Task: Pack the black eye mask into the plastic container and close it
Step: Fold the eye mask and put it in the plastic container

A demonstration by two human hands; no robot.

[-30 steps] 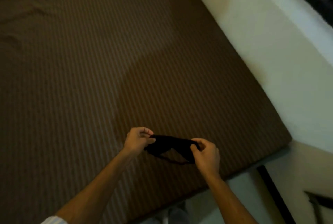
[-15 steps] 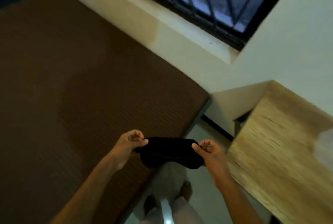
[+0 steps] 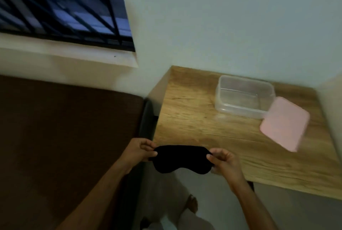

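Since a moment ago: my view has swung off the bed (image 3: 64, 137) and onto the wooden surface (image 3: 212, 133); the box and lid, only a blur at the edge before, are now in full sight; the mask has come along between my hands, spread the same way.
Mask: the black eye mask (image 3: 182, 158) hangs flat in the air at the near left corner of the surface, over its edge, touching nothing but my fingers.
Left grip: my left hand (image 3: 137, 151) is pinched closed on the mask's left end, thumb over fingers.
Right grip: my right hand (image 3: 224, 162) is pinched closed on the right end; I judge I hold both ends so the soft cloth stays stretched and does not bunch.
Strap: hidden behind the mask; I cannot tell where it lies.
Box: the clear plastic container (image 3: 244, 96) sits open and empty toward the back of the surface, well apart from the mask.
Lid: the pink lid (image 3: 285, 124) lies just beside the box on its right, one corner touching or overlapping the box's rim; off, so the mouth is free.
Next, as I judge: carry the mask over the box, lower it in, likely folded to fit; then press the lid on.
Risk: a loose edge or the strap caught under the lid would stop it closing.
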